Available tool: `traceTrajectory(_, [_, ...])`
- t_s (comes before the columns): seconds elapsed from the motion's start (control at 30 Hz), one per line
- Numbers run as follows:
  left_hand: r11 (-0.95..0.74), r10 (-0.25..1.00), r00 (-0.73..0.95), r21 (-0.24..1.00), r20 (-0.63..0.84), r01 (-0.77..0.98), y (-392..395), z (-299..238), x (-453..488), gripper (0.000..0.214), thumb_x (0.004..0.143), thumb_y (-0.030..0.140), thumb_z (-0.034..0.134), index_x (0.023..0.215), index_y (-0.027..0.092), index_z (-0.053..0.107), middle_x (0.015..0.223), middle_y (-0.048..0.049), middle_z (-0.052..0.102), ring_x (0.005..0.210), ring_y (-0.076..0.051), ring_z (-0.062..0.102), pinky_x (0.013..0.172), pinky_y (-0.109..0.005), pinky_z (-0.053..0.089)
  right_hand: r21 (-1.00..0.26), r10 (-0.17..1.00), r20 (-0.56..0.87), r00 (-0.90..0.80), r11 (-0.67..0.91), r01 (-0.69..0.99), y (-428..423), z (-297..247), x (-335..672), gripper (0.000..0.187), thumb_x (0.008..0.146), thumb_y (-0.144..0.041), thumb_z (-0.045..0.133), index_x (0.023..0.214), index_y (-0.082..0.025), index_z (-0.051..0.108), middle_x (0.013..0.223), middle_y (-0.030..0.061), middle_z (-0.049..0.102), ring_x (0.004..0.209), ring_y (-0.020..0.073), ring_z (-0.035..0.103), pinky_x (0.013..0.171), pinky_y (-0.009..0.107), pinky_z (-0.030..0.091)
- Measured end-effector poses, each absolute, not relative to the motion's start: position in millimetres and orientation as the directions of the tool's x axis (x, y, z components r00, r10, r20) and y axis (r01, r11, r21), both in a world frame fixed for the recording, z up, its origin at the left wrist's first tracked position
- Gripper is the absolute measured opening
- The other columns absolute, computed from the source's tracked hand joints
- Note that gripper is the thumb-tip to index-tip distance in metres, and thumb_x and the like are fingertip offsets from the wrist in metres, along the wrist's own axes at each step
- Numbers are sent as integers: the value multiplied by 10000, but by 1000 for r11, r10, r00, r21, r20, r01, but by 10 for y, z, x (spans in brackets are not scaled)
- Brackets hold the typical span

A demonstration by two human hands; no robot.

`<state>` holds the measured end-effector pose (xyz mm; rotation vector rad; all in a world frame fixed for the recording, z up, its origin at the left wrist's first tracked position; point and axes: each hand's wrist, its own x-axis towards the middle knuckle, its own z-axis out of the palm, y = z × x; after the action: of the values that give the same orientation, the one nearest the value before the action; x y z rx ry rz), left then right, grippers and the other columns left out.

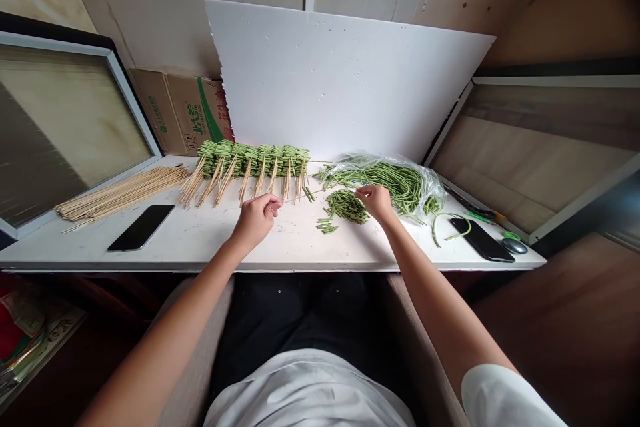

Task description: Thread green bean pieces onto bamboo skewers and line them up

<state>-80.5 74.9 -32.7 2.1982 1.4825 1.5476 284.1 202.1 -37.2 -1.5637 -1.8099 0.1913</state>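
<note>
Table (280, 247) runs wide, foam board (340, 73) propped behind it; skewered beans (253, 160) line the far edge, sticks aimed nearside for easy reach, bagged beans (400, 187) toward the right end. Left hand (257, 217) and right hand (376, 202) pinch one skewer (320, 192) level, fingers clenched, just above the cut beans (347, 207) mid-table.

Single head-worn view, above the chest, facing forward and down, white tabletop (300, 247) close ahead, left hand (257, 220) and right hand (377, 202) mid-frame, own shirt (305, 393) along bottom edge
</note>
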Motion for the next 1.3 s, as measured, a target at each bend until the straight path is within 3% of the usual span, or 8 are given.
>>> traceTrajectory(0.27, [-487, 772, 30, 561, 635, 669, 718, -222, -868, 187, 978, 254, 583, 880, 193, 730, 686, -19, 712, 652, -188, 665, 692, -302, 505, -404, 883, 445, -151, 348, 846, 1983, -277, 2703, 211, 966, -253, 698, 1057, -156, 862, 1047, 157, 840, 995, 336, 745, 949, 453, 547])
traceTrajectory(0.5, [-506, 762, 39, 557, 646, 658, 736, -173, -956, 168, 962, 222, 581, 884, 191, 726, 716, -27, 724, 694, -201, 685, 709, -314, 519, -418, 689, 360, -629, 722, 552, 1440, -391, 2558, 160, 971, -307, 743, 1053, -252, 867, 1035, 98, 829, 960, 307, 727, 932, 475, 563])
traceTrajectory(0.73, [-519, 760, 87, 522, 644, 676, 746, -198, -959, 164, 960, 221, 578, 915, 191, 732, 736, -28, 738, 709, -204, 699, 705, -312, 514, -318, 663, 406, -629, 747, 583, 1234, -538, 2433, 134, 976, -270, 740, 992, -255, 872, 948, 109, 808, 960, 329, 647, 892, 482, 528])
traceTrajectory(0.83, [-541, 742, 102, 501, 663, 676, 728, -177, -944, 172, 964, 223, 573, 906, 193, 732, 734, -26, 735, 706, -201, 697, 703, -309, 511, -392, 681, 461, -569, 732, 558, 1201, -511, 2417, 145, 980, -312, 739, 978, -261, 875, 916, 111, 806, 936, 327, 647, 876, 481, 526])
traceTrajectory(0.93, [-561, 708, 93, 477, 700, 677, 693, -125, -929, 191, 981, 229, 564, 904, 194, 736, 734, -25, 729, 695, -194, 682, 696, -304, 509, -576, 743, 512, -432, 670, 468, 1167, -438, 2423, 164, 946, -408, 791, 969, -267, 872, 940, 103, 809, 886, 295, 673, 844, 457, 538])
traceTrajectory(1.1, [-583, 634, 83, 404, 769, 705, 600, -22, -904, 200, 1017, 242, 570, 919, 198, 738, 748, -12, 730, 681, -173, 663, 698, -287, 510, -944, 933, 327, -151, 328, -18, 1114, -254, 2453, 313, 814, -512, 904, 968, -246, 847, 942, 56, 810, 810, 203, 692, 700, 317, 537])
traceTrajectory(1.2, [-589, 603, 99, 358, 792, 724, 546, 13, -874, 190, 1022, 226, 573, 932, 200, 738, 768, -8, 740, 697, -170, 676, 701, -278, 517, -933, 965, 208, -162, 146, -329, 1082, -154, 2460, 315, 767, -478, 946, 941, -243, 830, 957, 28, 812, 901, 182, 735, 737, 266, 570])
traceTrajectory(1.3, [-601, 572, 107, 327, 813, 730, 509, 28, -831, 184, 1007, 183, 568, 938, 201, 738, 798, -12, 762, 726, -175, 701, 705, -272, 531, -868, 970, 169, -175, 63, -492, 1050, -99, 2450, 332, 741, -432, 975, 966, -240, 825, 1055, 30, 829, 1040, 191, 772, 802, 241, 610])
